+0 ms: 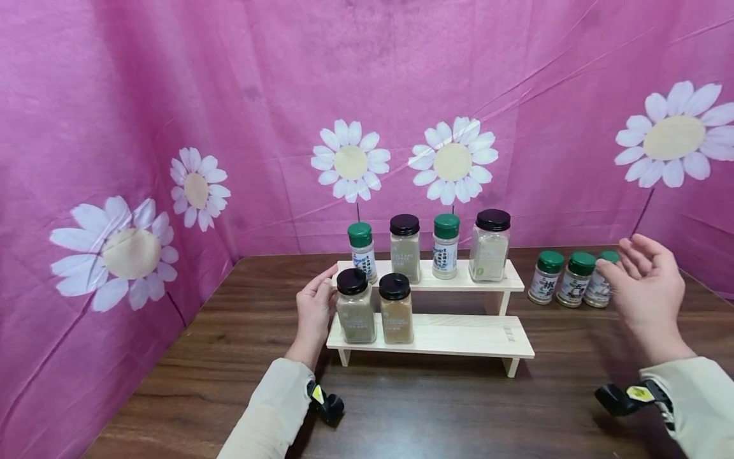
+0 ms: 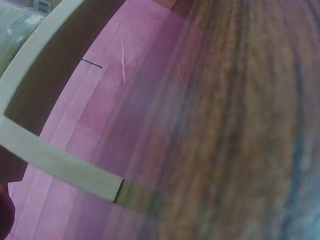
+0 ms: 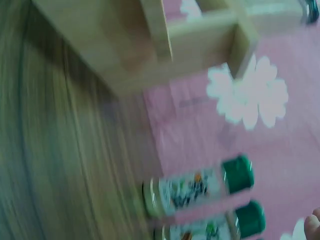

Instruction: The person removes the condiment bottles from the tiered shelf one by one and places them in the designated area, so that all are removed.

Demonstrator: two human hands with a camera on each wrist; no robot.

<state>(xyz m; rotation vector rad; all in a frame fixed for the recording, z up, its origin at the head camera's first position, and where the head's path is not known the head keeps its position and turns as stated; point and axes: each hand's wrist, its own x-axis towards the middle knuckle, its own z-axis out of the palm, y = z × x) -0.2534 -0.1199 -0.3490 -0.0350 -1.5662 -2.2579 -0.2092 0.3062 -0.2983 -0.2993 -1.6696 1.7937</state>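
Note:
A two-tier wooden rack point(image 1: 470, 344) stands on the table. At its left side my left hand point(image 1: 312, 312) holds the end of the upper shelf; part of the grip is hidden behind a jar. On the lower shelf are two black-lidded jars, one greenish point(image 1: 357, 319) and one tan point(image 1: 397, 322). The upper shelf bears two green-capped bottles point(image 1: 445, 255) and two black-lidded jars point(image 1: 490, 255). My right hand point(image 1: 650, 296), fingers loosely bent, is by the rightmost of three green-capped spice bottles point(image 1: 548, 280) on the table. Its thumb overlaps that bottle; contact is unclear.
The brown wooden table point(image 1: 447, 414) extends in front of the rack and to both sides. A pink cloth point(image 1: 275, 95) printed with white daisies hangs behind and at the sides. Both wrists wear black camera mounts point(image 1: 329, 408).

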